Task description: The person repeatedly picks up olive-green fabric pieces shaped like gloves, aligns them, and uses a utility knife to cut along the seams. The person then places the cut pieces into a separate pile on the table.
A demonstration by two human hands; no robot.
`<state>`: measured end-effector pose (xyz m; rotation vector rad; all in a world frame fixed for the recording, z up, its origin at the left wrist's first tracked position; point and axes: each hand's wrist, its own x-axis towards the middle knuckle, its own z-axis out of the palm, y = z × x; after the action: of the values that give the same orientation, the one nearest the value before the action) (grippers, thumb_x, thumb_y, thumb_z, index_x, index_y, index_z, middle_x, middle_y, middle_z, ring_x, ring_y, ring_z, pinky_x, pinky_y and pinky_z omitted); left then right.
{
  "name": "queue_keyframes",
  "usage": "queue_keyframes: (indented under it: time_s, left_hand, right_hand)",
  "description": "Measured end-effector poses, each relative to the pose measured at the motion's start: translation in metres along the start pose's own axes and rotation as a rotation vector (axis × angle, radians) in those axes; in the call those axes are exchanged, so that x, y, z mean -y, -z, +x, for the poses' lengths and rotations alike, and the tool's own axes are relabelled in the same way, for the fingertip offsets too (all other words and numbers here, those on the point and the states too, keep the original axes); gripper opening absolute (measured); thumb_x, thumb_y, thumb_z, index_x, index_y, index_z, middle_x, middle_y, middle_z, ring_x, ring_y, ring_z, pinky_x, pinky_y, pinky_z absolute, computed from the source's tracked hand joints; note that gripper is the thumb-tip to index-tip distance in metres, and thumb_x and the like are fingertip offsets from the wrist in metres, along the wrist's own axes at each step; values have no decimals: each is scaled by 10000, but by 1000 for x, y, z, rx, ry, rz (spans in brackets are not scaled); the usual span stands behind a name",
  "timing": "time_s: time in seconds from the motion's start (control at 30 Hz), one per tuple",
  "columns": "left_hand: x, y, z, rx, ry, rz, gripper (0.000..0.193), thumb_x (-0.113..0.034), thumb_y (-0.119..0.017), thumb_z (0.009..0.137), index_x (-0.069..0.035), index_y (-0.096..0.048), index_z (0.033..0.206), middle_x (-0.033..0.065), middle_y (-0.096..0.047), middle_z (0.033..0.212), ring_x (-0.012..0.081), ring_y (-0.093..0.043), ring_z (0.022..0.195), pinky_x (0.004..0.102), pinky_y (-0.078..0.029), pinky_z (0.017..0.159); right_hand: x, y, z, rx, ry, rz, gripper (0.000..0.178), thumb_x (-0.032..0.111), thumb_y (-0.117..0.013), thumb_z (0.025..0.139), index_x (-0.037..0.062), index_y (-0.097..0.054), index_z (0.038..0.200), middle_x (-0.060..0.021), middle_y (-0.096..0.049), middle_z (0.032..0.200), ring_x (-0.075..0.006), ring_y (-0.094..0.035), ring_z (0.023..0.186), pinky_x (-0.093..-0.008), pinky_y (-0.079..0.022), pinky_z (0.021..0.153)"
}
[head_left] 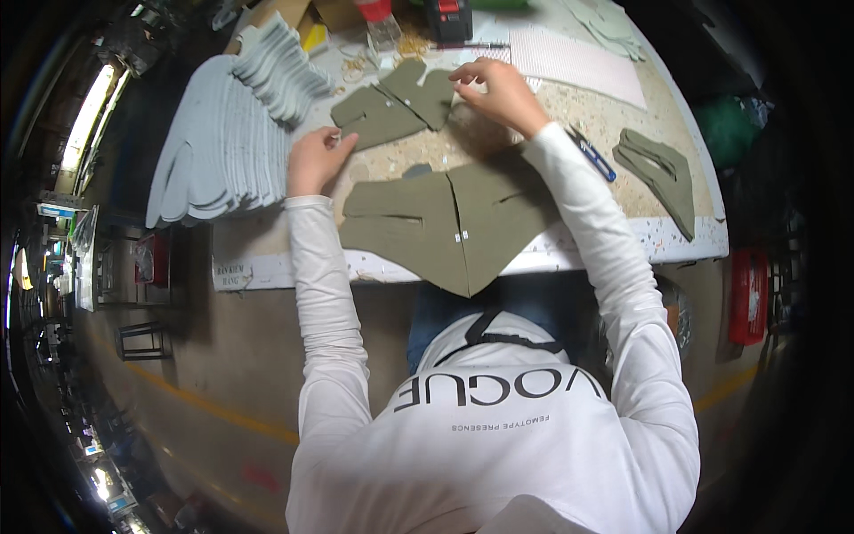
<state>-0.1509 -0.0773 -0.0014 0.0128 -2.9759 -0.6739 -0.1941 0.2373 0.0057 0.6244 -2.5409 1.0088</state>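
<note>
Two cut olive-green fabric pieces lie on the table in front of me. The farther fabric piece [387,111] has a dark split across it and small white tags. My left hand [318,160] is beside its lower left edge, with thumb and fingers apart. At its right edge is my right hand [503,93], fingers curved, thumb and forefinger spaced apart at the cloth. Neither hand visibly grips anything. The nearer, larger fabric piece [409,236] has a middle slit, two side slits and tags; its pointed end hangs over the table's front edge, and my right forearm covers part of it.
Stacked pale grey-blue fabric pieces [218,142] stand at the left. Blue thread snips [593,158] lie right of my right wrist, with a folded olive piece [660,173] beyond. A red-capped bottle [378,22], rubber bands [414,44] and a dotted sheet [578,67] occupy the far side.
</note>
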Motion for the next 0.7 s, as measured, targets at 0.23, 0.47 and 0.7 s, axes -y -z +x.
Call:
queue_keyframes:
  time_s: [0.23,0.47,0.7]
  left_hand:
    - [10,-39,-2,-329,-78,-151,344,-269,-807,749,-49,-719,999,135,-663,880,275,-668,801,381,-527,722]
    - [-13,-38,0,-397,22,-454,133,-132,-709,874,-31,-658,944,92,-694,926,131,-668,731,264,-539,624]
    - [-20,-45,-3,-109,77,-1157,156,-55,-634,932,-17,-665,1081,76,-688,1054,111,-666,817,226,-574,701]
  right_hand:
    - [-39,-63,34,34,-184,-242,417,322,-711,806,101,-677,1158,-164,-613,1125,-371,-554,1102,-448,-510,911]
    - [-32,-63,25,-184,80,-320,279,141,-724,765,90,-681,1036,-151,-621,1002,-338,-551,1006,-424,-523,815]
    - [-21,-59,28,-60,-159,192,432,151,-704,819,193,-617,1240,-175,-686,863,-341,-665,804,-416,-533,774]
